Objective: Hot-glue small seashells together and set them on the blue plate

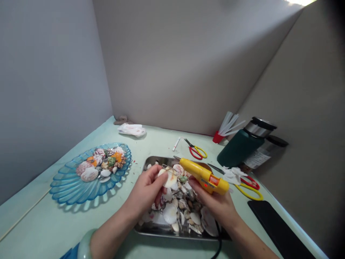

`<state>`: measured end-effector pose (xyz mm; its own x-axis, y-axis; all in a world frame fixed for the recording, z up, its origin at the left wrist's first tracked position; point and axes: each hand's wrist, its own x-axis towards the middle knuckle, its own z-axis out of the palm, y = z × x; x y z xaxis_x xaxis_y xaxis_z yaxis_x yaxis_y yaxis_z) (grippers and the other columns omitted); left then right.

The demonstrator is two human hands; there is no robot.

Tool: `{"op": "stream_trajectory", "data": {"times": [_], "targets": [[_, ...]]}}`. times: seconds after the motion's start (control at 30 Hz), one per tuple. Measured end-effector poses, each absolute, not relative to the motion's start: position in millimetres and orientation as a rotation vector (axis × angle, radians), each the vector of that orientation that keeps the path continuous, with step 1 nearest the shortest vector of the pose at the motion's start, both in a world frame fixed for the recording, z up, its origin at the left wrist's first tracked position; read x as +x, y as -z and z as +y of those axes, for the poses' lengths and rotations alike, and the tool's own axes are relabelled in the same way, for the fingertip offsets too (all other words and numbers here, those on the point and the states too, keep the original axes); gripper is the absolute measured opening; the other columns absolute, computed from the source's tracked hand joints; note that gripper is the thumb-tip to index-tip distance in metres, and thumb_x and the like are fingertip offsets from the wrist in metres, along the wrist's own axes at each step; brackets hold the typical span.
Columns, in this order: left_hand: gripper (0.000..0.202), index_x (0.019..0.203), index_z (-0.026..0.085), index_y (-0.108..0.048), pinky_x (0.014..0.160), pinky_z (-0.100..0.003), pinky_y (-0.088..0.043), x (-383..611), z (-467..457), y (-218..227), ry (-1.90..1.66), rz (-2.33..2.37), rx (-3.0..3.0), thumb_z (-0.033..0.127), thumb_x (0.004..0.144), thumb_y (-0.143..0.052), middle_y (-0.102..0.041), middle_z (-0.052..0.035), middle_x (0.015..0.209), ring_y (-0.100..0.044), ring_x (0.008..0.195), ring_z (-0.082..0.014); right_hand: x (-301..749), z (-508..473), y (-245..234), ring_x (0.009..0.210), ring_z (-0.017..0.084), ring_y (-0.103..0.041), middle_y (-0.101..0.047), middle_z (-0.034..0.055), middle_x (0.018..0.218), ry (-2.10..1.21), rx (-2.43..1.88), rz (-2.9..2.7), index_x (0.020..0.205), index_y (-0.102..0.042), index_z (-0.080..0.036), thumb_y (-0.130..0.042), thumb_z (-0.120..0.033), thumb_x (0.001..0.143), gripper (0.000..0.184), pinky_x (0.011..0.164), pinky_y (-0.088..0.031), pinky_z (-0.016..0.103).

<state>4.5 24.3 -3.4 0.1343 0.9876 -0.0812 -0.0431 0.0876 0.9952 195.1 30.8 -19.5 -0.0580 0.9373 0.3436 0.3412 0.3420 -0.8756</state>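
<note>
My left hand [147, 190] pinches a pale scallop shell [169, 178] above a metal tray [159, 232] full of mixed seashells. My right hand [215, 203] grips a yellow hot glue gun [203, 175], its nozzle pointing left toward the held shell, close to its upper edge. A black cord runs down from the gun past the tray's front edge. A pale green bangle [84, 244] sits on my left wrist.
A blue glass plate [70, 185] with coloured shells lies at left. Behind the tray are red-and-yellow scissors [196, 151], a white stick [176, 144] and crumpled paper [132, 129]. At right stand a red cup of glue sticks [219, 136], a dark green flask [242, 144], another scissors [249, 187] and a black flat object [277, 228].
</note>
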Motion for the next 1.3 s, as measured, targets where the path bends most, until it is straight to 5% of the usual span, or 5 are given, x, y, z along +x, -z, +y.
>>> {"op": "stream_trajectory", "data": {"times": [0.33, 0.9, 1.1, 1.3], "targets": [[0.017, 0.086, 0.021, -0.049, 0.038, -0.017, -0.028, 6, 21, 7, -0.921, 1.044, 1.346, 0.038, 0.086, -0.048, -0.045, 0.0092, 0.045, -0.042, 0.036, -0.0078, 195, 27, 16, 0.047, 0.014, -0.053, -0.053, -0.0026, 0.05, -0.985, -1.265, -1.488, 0.08, -0.067, -0.017, -0.069, -0.04, 0.071, 0.025, 0.037, -0.04, 0.022], [0.019, 0.079, 0.017, -0.054, 0.044, -0.015, -0.032, 15, 16, 3, -0.971, 0.971, 1.141, 0.035, 0.084, -0.053, -0.054, 0.0048, 0.042, -0.047, 0.038, -0.0073, 192, 26, 15, 0.04, 0.009, -0.043, -0.048, -0.005, 0.048, -1.051, -1.267, -1.414, 0.078, -0.064, -0.017, -0.07, -0.04, 0.07, 0.025, 0.036, -0.037, 0.021], [0.022, 0.098, 0.017, -0.056, 0.045, -0.014, -0.036, 16, 16, 3, -0.945, 0.918, 1.061, 0.033, 0.084, -0.055, -0.059, 0.0037, 0.043, -0.051, 0.038, -0.0082, 190, 25, 13, 0.039, 0.009, -0.042, -0.047, -0.0054, 0.044, -1.047, -1.346, -1.369, 0.074, -0.064, -0.017, -0.069, -0.039, 0.069, 0.023, 0.036, -0.037, 0.021], [0.028, 0.099, 0.016, -0.055, 0.041, -0.016, -0.038, 17, 16, 5, -0.911, 0.881, 0.982, 0.04, 0.085, -0.052, -0.061, 0.0009, 0.044, -0.055, 0.038, -0.0108, 190, 25, 13, 0.039, 0.01, -0.042, -0.047, -0.0054, 0.044, -1.053, -1.34, -1.378, 0.073, -0.064, -0.017, -0.068, -0.041, 0.07, 0.024, 0.036, -0.039, 0.022]]}}
